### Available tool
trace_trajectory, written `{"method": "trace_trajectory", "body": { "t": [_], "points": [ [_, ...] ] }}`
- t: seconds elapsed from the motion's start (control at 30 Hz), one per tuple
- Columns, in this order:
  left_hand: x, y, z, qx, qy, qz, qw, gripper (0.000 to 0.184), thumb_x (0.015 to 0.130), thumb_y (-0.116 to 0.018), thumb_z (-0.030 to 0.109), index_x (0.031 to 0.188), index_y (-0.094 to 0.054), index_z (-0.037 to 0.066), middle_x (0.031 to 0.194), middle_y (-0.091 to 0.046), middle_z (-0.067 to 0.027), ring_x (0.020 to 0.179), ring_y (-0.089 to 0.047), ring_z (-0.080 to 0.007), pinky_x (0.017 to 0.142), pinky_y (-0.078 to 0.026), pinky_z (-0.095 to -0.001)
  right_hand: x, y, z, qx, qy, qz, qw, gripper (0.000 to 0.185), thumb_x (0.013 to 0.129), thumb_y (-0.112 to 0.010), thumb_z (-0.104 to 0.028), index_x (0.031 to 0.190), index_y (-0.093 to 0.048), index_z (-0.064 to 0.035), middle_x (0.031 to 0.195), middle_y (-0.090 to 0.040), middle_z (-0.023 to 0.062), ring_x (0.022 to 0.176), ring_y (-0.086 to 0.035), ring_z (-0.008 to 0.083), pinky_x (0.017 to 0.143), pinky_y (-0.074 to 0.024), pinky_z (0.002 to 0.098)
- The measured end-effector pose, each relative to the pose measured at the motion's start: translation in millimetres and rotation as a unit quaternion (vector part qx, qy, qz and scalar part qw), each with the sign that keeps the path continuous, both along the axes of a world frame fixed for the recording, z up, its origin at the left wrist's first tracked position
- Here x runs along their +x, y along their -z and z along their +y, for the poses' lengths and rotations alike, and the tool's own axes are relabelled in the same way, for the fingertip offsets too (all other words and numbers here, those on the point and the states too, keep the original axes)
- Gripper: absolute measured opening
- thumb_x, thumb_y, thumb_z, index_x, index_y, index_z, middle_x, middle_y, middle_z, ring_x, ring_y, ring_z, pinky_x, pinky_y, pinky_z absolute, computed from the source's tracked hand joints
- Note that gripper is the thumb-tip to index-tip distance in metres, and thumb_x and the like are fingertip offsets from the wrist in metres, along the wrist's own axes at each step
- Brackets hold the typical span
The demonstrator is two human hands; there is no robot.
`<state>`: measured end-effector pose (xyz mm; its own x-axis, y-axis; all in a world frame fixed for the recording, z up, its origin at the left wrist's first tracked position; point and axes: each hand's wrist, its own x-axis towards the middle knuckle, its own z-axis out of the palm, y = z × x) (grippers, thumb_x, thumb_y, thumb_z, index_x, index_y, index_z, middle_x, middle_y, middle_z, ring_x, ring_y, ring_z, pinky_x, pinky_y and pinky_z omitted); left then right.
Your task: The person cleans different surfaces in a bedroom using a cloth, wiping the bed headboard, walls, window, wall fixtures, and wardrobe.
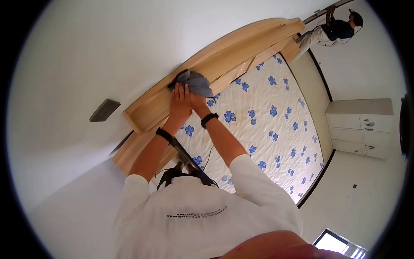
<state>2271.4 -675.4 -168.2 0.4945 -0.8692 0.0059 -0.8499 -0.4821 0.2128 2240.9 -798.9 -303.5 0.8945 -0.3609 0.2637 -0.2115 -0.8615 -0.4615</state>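
Observation:
A grey cloth lies bunched on the wooden headboard ledge. My left hand rests against the cloth's near edge, its visible fingers straight and laid on the fabric. Close beside it, my right hand is partly covered by the cloth, which wraps over its fingers; the fingertips are hidden. Both wrists wear black bands. The two hands are nearly touching each other.
A bed mattress with blue flowers lies right of my arms. A wall socket plate is at left. Another person stands at the far upper right. A white cabinet stands along the right side.

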Motion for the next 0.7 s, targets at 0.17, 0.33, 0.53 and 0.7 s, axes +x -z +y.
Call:
{"method": "trace_trajectory", "body": {
  "t": [0.17,0.33,0.53,0.7],
  "points": [
    [-6,23,-32,-0.122,-0.016,-0.031,0.992,0.089,0.082,-0.068,0.023,0.15,-0.021,-0.007,0.151,-0.027,-0.0337,0.144,-0.024,-0.045,0.116,-0.023,-0.0533,-4,-108,-41,0.115,-0.051,0.265,0.956,0.046,0.094,-0.043,-0.034,0.13,-0.059,-0.0092,0.127,-0.062,0.0191,0.115,-0.059,0.0361,0.1,-0.0436,0.0458],
    [-4,32,-77,-0.099,-0.035,-0.081,0.991,0.078,0.086,-0.059,0.017,0.15,-0.022,-0.007,0.15,-0.026,-0.0348,0.144,-0.023,-0.0461,0.116,-0.023,-0.0536,2,-78,-80,-0.091,-0.032,-0.069,0.993,0.039,0.092,-0.046,-0.029,0.117,-0.065,-0.0061,0.115,-0.067,0.0182,0.106,-0.062,0.0379,0.098,-0.0441,0.0452],
    [-7,22,-118,-0.109,-0.052,-0.04,0.992,0.082,0.082,-0.061,0.013,0.15,-0.022,-0.007,0.149,-0.028,-0.035,0.143,-0.024,-0.0461,0.115,-0.025,-0.0532,7,-71,-136,0.045,-0.098,0.238,0.965,0.04,0.093,-0.044,-0.028,0.121,-0.064,-0.0083,0.122,-0.064,0.0198,0.114,-0.059,0.0361,0.103,-0.0414,0.043],
    [3,8,-126,-0.171,0.014,0.011,0.985,0.068,0.083,-0.063,0.015,0.143,-0.038,-0.005,0.142,-0.042,-0.0282,0.134,-0.039,-0.0418,0.108,-0.037,-0.0496,6,-103,-158,-0.054,-0.018,0.175,0.983,0.027,0.089,-0.048,-0.022,0.105,-0.067,-0.0104,0.113,-0.065,0.0176,0.106,-0.059,0.0359,0.094,-0.0448,0.0459]
  ]
}}
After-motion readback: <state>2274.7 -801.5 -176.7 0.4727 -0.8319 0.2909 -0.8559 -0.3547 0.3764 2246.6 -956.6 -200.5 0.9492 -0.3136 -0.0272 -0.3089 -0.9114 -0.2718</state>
